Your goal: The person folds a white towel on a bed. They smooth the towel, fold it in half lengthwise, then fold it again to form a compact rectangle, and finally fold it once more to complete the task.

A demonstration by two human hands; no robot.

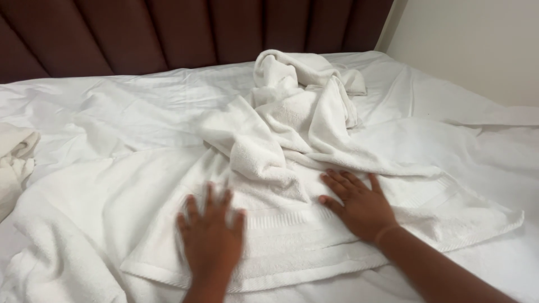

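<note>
White terry-cloth towel (292,224) lies partly spread on the bed's white sheet (112,106). Its flattened near part runs with its long axis left to right across the view, the woven band parallel to the near hem. Its far part is bunched and twisted into a heap that trails away toward the dark red padded headboard (185,31). The left hand (210,238), blurred, lies palm down on the towel's left part with fingers spread. The right hand (359,205) presses flat near the middle, fingers spread, pointing up-left. Another white crumpled cloth (14,160) sits at the left edge.
</note>
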